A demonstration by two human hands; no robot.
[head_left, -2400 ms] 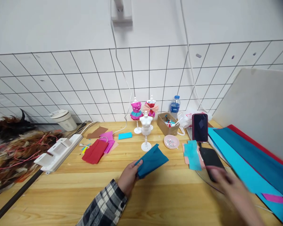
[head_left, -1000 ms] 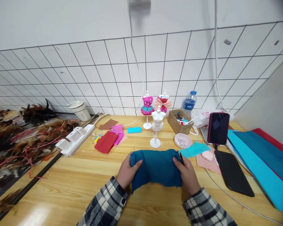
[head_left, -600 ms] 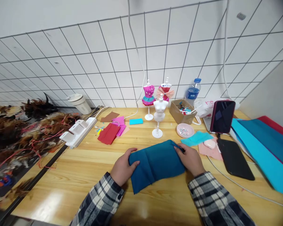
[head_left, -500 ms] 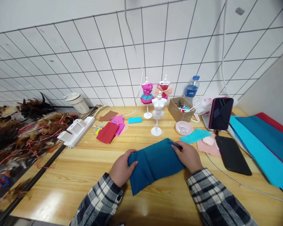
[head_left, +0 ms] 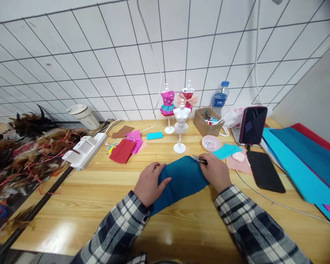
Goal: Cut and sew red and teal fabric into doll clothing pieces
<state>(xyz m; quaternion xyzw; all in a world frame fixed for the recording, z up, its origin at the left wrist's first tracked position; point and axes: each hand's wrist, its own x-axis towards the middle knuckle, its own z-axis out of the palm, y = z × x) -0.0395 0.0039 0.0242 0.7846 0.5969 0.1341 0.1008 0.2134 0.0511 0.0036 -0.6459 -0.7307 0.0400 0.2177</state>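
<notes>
A folded dark teal cloth (head_left: 184, 178) lies on the wooden table (head_left: 99, 198) in front of me. My left hand (head_left: 150, 180) rests on the cloth's left end with its fingers stretched flat over it. My right hand (head_left: 216, 176) presses on the right end, closed round small scissors (head_left: 197, 158) whose tips poke out toward the left. A bare white mini mannequin (head_left: 180, 126) stands just behind the cloth.
Behind are two dressed mini mannequins (head_left: 167, 106), a cardboard box (head_left: 206, 126), a dish of beads (head_left: 209, 143) and a water bottle (head_left: 220, 98). At the right are a propped phone (head_left: 252, 125), a black device (head_left: 264, 171) and large blue sheets (head_left: 305, 161). A power strip (head_left: 84, 150), red cloth (head_left: 122, 150) and feathers (head_left: 16, 146) lie at the left.
My right hand joined the left on the cloth, scissors in it. The cloth was spread flat, and my left hand has slid in over its left end, narrowing the visible part.
</notes>
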